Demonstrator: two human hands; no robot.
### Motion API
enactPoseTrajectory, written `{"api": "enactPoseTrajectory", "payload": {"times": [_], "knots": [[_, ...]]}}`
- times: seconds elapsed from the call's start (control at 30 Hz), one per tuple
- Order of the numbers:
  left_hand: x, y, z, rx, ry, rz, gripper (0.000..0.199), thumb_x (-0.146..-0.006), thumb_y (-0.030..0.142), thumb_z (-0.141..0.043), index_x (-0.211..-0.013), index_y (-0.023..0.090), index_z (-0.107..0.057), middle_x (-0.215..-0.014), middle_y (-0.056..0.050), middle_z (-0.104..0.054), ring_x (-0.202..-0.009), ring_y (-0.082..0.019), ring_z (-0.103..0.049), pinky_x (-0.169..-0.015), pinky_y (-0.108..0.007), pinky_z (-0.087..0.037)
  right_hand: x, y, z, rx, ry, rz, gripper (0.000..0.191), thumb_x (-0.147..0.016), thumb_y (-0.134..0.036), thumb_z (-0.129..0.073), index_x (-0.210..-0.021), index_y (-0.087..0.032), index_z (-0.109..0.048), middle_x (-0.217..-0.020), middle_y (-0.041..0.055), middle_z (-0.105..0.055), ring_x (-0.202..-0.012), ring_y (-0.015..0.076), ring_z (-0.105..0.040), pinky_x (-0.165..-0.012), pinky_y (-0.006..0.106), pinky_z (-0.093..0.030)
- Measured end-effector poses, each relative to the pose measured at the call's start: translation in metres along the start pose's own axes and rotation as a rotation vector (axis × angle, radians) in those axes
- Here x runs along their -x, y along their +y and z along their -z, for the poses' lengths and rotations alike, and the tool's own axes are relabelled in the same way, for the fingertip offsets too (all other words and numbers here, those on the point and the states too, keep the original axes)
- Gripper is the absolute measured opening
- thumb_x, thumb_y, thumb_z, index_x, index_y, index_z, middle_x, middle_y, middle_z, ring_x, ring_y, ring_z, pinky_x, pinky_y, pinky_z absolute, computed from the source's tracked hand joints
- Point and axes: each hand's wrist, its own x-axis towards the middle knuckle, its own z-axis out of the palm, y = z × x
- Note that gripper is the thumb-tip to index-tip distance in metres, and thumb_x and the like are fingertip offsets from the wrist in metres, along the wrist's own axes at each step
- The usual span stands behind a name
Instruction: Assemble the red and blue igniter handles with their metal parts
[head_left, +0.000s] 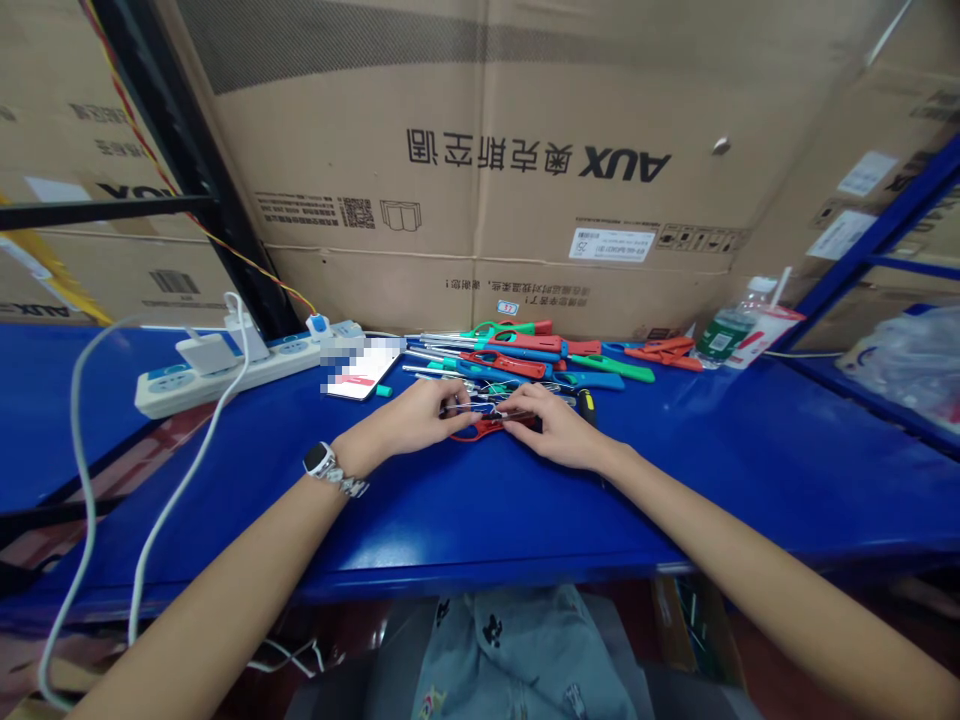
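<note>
Both hands meet over the middle of the blue table. My left hand, with a watch on its wrist, has its fingers closed on thin white wires. Opposite it, my right hand pinches at the same small wired parts; their exact shape is too small to tell. Under the fingertips lies a red lighter casing, partly hidden. Just behind the hands is a pile of long-nosed lighters with red, green and blue handles. A black and yellow tool handle is beside my right hand.
A white phone and a small green cap lie left of the pile. Farther left is a power strip with white cables. A bottle and a cup stand back right. Cardboard boxes rise behind.
</note>
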Motion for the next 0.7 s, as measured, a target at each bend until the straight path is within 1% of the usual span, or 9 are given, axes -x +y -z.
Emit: {"api": "enactPoseTrajectory", "payload": {"times": [0.1, 0.23, 0.33, 0.4, 0.57, 0.63, 0.7], "knots": [[-0.0003, -0.0015, 0.0018, 0.003, -0.042, -0.005, 0.026, -0.092, 0.043, -0.062, -0.084, 0.018, -0.062, -0.074, -0.003, -0.065, -0.065, -0.015, -0.056, -0.061, -0.029, -0.039, 0.0005, 0.0009, 0.0034, -0.043, -0.020, -0.009, 0.025, -0.095, -0.016, -0.062, -0.118, -0.021, -0.070, -0.111, 0.0090, -0.066, -0.101, 0.0214, -0.064, -0.090, 0.042, -0.054], [-0.0008, -0.0007, 0.0010, 0.051, -0.048, -0.005, 0.024, -0.091, 0.040, -0.062, -0.082, 0.018, -0.061, -0.075, -0.003, -0.066, -0.066, -0.016, -0.057, -0.063, -0.029, -0.042, -0.0009, 0.0000, 0.0062, -0.065, -0.019, -0.035, 0.020, -0.095, -0.017, -0.064, -0.113, -0.019, -0.071, -0.106, 0.0080, -0.069, -0.093, 0.0192, -0.065, -0.086, 0.039, -0.054], [-0.0013, 0.0011, -0.0015, 0.057, -0.053, -0.040, 0.029, -0.084, 0.045, -0.073, -0.088, 0.018, -0.063, -0.081, -0.003, -0.065, -0.071, -0.016, -0.057, -0.065, -0.029, -0.043, -0.0014, -0.0028, 0.0067, -0.066, -0.013, -0.045, 0.018, -0.095, -0.016, -0.064, -0.111, -0.020, -0.072, -0.104, 0.0068, -0.070, -0.093, 0.0190, -0.065, -0.086, 0.037, -0.053], [-0.0022, 0.0010, -0.0036, 0.034, -0.044, -0.054, 0.033, -0.081, 0.046, -0.077, -0.092, 0.017, -0.065, -0.084, -0.003, -0.064, -0.074, -0.017, -0.056, -0.068, -0.030, -0.043, -0.0012, -0.0047, 0.0068, -0.075, -0.008, -0.059, 0.017, -0.094, -0.016, -0.065, -0.110, -0.020, -0.073, -0.103, 0.0065, -0.071, -0.093, 0.0188, -0.066, -0.085, 0.037, -0.053], [-0.0044, -0.0034, -0.0071, 0.004, -0.035, -0.060, 0.032, -0.084, 0.044, -0.075, -0.101, 0.017, -0.068, -0.087, -0.004, -0.064, -0.079, -0.018, -0.057, -0.072, -0.031, -0.045, -0.0008, -0.0066, 0.0072, -0.118, 0.001, -0.080, 0.018, -0.093, -0.016, -0.067, -0.107, -0.020, -0.075, -0.100, 0.0060, -0.073, -0.092, 0.0195, -0.068, -0.085, 0.038, -0.054], [-0.0044, -0.0042, -0.0066, -0.002, -0.038, -0.064, 0.034, -0.083, 0.044, -0.076, -0.103, 0.018, -0.069, -0.090, -0.004, -0.064, -0.082, -0.019, -0.057, -0.074, -0.031, -0.046, -0.0020, -0.0056, 0.0070, -0.121, 0.018, -0.061, 0.021, -0.092, -0.013, -0.065, -0.108, -0.022, -0.077, -0.102, 0.0060, -0.075, -0.094, 0.0202, -0.068, -0.087, 0.039, -0.054], [-0.0037, -0.0035, -0.0051, -0.006, -0.037, -0.057, 0.036, -0.081, 0.042, -0.078, -0.106, 0.018, -0.071, -0.096, -0.006, -0.065, -0.086, -0.019, -0.059, -0.076, -0.032, -0.047, -0.0039, -0.0034, 0.0059, -0.094, 0.044, -0.012, 0.026, -0.092, -0.011, -0.063, -0.109, -0.024, -0.078, -0.106, 0.0062, -0.077, -0.099, 0.0214, -0.068, -0.091, 0.041, -0.054]]}}
